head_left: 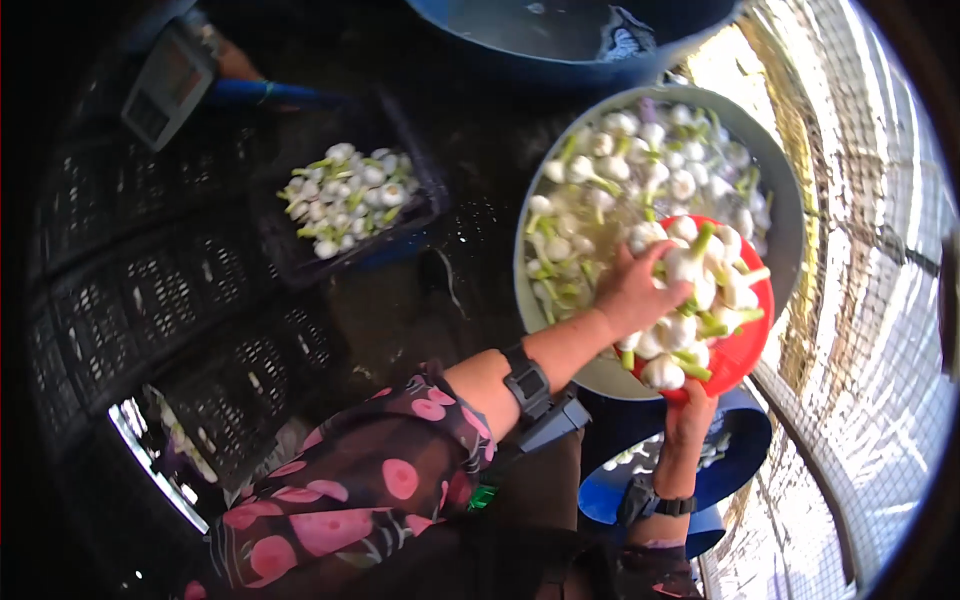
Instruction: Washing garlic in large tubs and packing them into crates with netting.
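Note:
White garlic bulbs with short green stems are heaped in a red bowl, held over the near part of a wide round tub. My right hand grips the bowl's near rim from below. On the left side of the heap, my left hand is closed around a garlic bulb between thumb and fingers; its other fingertips are partly hidden among the bulbs. Beyond the bowl, more garlic floats in the tub's water.
A dark crate at left holds more trimmed garlic. Black perforated crates line the far left, near a scale display and another person's hand. A blue tub stands beyond; a blue container sits below the bowl. Netting borders the right.

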Demonstrator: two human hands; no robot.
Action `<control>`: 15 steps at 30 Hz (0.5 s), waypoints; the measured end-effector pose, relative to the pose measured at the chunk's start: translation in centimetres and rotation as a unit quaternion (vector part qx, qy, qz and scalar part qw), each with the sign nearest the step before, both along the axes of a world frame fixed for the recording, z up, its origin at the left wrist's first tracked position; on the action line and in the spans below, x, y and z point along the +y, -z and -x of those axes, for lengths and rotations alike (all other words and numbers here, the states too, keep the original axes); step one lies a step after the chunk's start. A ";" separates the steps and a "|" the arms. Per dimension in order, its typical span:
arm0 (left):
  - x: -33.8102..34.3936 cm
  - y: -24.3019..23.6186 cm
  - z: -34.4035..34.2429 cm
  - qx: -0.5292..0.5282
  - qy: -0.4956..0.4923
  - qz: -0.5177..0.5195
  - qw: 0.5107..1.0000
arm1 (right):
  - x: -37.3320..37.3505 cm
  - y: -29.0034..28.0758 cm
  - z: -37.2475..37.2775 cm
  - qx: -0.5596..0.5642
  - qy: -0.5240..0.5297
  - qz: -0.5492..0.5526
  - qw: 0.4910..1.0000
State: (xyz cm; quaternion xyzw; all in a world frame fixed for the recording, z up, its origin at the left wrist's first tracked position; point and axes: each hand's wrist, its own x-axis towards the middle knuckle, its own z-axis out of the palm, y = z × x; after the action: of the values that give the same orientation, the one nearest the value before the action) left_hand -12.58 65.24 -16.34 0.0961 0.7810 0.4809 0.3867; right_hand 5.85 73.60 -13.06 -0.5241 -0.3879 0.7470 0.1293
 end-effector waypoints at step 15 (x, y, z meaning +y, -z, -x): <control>-31.2 -4.6 18.2 0.185 -0.196 -0.003 0.963 | -23.7 -1.2 22.9 0.083 -0.159 -0.025 0.983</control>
State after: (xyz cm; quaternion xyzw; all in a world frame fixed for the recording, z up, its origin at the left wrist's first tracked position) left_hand -30.74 33.99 -11.78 0.0297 0.8412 0.5232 0.1333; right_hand -17.09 49.87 -11.83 -0.3884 -0.4733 0.7889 0.0535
